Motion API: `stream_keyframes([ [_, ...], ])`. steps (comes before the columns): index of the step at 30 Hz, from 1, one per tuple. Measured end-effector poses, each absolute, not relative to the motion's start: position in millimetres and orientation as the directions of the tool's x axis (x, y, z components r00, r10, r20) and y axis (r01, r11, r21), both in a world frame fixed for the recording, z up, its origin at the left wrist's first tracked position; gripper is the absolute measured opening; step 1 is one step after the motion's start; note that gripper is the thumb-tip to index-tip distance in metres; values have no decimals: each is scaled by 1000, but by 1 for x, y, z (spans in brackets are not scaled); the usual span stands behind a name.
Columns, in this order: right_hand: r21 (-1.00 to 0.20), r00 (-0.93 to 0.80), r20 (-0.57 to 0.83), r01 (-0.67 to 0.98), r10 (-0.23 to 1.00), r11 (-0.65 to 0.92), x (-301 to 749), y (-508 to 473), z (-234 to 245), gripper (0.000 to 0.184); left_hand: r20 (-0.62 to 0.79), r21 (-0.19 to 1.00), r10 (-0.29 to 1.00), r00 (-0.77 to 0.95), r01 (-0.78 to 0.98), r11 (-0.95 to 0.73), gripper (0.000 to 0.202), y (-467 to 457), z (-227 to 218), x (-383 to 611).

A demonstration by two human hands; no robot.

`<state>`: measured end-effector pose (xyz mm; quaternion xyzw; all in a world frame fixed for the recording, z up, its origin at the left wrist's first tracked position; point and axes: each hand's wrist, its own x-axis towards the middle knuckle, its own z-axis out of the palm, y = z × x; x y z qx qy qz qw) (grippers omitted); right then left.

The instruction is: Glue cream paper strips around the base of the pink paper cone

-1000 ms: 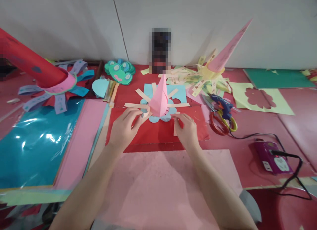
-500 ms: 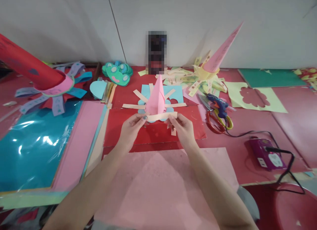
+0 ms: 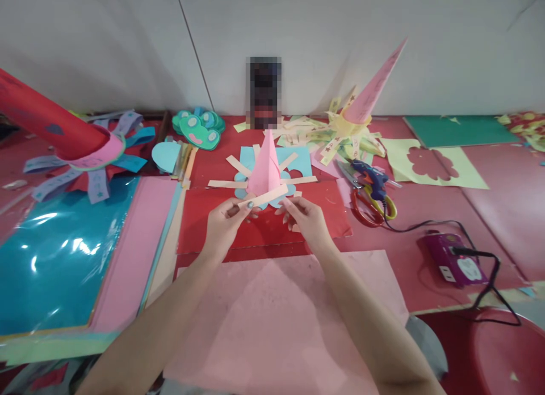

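Observation:
My left hand (image 3: 225, 223) pinches one end of a pale peach paper strip (image 3: 269, 195), which slants up to the right. Just below the strip's far end is my right hand (image 3: 305, 218), its fingers loosely curled, thumb and fingertips apart, holding nothing visible. Directly behind the strip a pink paper cone (image 3: 264, 168) stands upright on a light blue scalloped paper base (image 3: 291, 189). Several peach strips (image 3: 227, 184) radiate from around the cone's foot. Another peach piece (image 3: 297, 228) shows partly beneath my right hand.
Right of the hands lie scissors (image 3: 367, 209), a glue gun (image 3: 369, 176) and a corded purple box (image 3: 455, 260). A yellow-fringed pink cone (image 3: 372, 91) stands behind; a red cone (image 3: 51, 120) is left. Pink sheet (image 3: 281, 327) lies in front, glossy blue sheets (image 3: 63, 259) at left.
The strip has gone from level between both hands to slanting up at its right end. My right hand has let go of it and moved slightly left. The view has shifted a little.

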<state>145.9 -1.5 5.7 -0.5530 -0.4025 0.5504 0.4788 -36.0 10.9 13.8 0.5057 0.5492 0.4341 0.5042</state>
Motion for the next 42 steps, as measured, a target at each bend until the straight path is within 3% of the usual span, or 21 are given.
stream_keyframes([
  [3, -955, -29, -285, -78, 958, -286, 143, -4, 9, 40, -15, 974, 1000, 9, 227, 13, 24, 9, 11, -38],
  [5, -947, -79, -299, -101, 951, -306, 141, -5, 11, 43, 140, 912, 990, 26, 386, -139, 19, 7, 8, -38],
  [9, -942, -76, -303, -131, 950, -311, 139, -6, 10, 47, 420, 625, 858, 297, 591, -510, 20, 2, 1, -34],
  [13, -959, -11, -281, -41, 960, -282, 142, -5, 6, 41, 482, 467, 752, 451, 594, -655, 23, 1, -3, -33],
  [18, -963, -3, -268, 43, 964, -267, 142, -6, 8, 43, 501, 388, 704, 504, 596, -703, 20, 3, -3, -37],
  [22, -963, 75, -222, 142, 972, -231, 143, -6, 5, 35, 488, 406, 693, 531, 564, -719, 18, 1, -5, -39],
  [25, -973, 167, -184, 109, 969, -203, 147, -4, 1, 34, 427, 416, 725, 541, 594, -688, 20, -1, -7, -35],
  [29, -988, 249, -135, 39, 959, -149, 151, -3, 2, 35, 310, 570, 832, 460, 611, -550, 19, -4, -5, -30],
  [35, -989, 189, -128, 43, 974, -138, 148, -5, 6, 38, 113, 857, 955, 274, 460, -233, 25, -1, 7, -27],
  [42, -990, 102, -94, 92, 990, -104, 139, -9, 6, 36, -40, 926, 953, 301, 369, -78, 21, 0, 11, -24],
])
